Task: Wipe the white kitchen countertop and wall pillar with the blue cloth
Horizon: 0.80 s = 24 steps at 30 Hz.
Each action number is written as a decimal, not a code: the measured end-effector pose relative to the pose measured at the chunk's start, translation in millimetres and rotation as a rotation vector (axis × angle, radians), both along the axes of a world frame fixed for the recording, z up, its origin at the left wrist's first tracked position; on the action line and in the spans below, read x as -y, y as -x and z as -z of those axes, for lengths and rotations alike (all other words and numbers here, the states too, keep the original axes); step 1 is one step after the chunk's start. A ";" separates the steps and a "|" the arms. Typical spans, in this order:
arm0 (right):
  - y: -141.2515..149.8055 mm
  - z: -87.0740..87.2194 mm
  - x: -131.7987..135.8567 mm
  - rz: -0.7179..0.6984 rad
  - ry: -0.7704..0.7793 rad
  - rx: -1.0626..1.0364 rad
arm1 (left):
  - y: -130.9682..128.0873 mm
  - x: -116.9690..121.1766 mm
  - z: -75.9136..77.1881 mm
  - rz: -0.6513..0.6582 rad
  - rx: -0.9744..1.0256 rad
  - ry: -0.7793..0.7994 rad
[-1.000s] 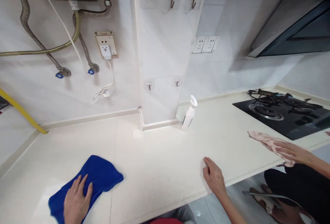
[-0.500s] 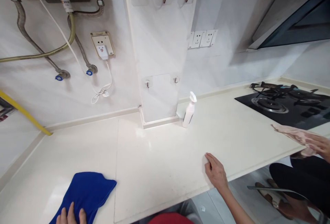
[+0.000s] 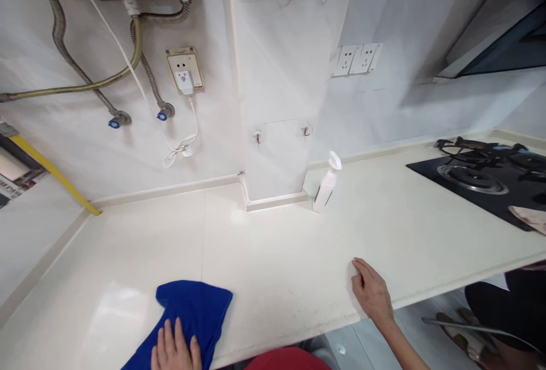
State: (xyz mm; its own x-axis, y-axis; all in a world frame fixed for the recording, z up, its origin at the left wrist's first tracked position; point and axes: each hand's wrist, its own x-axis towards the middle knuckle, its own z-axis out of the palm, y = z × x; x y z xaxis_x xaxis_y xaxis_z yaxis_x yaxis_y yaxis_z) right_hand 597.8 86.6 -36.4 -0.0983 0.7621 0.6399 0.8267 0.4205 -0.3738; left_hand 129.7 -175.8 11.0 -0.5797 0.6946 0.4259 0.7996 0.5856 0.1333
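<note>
My left hand (image 3: 176,347) lies flat on a blue cloth (image 3: 200,307), fingers stretched out, pressing it to the pale countertop (image 3: 273,262). The cloth is partly bunched, and its lower part runs out of the picture. Further right, my right hand (image 3: 372,290) rests at the counter's front edge. Its fingers are loosely bent, the thumb stands apart, and nothing shows in it. Behind my right hand, a white spray bottle (image 3: 325,185) stands upright beside the wall pillar.
A black gas hob (image 3: 473,179) is set into the counter at right, with a pink cloth (image 3: 529,216) at its front edge. Another person's legs (image 3: 503,313) show below. A yellow hose (image 3: 55,174) enters the counter at left. Hoses and a plugged cord (image 3: 194,117) hang on the wall.
My left hand and the blue cloth have moved right, across the counter seam. My right hand stays at the edge. The other person's hand has left the picture. The view has swung slightly left.
</note>
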 end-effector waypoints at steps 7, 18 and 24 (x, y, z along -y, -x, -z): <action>-0.5 -3.2 0.6 -0.001 0.012 0.034 | -28.1 -36.0 -1.2 0.368 -0.094 0.043; 3.5 -7.1 1.3 0.042 0.028 0.015 | -78.8 -108.3 -33.9 0.972 -0.017 0.243; 4.0 -7.8 0.4 0.043 0.027 0.003 | -126.9 -152.5 -37.1 1.265 0.275 0.390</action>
State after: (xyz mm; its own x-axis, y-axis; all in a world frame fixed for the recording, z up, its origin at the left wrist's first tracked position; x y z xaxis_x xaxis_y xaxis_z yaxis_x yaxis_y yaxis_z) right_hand 593.8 86.2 -28.6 -0.0666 0.7827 0.6188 0.8450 0.3740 -0.3821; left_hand 256.6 -23.3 48.1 0.5081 0.8595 0.0549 0.7889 -0.4901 0.3707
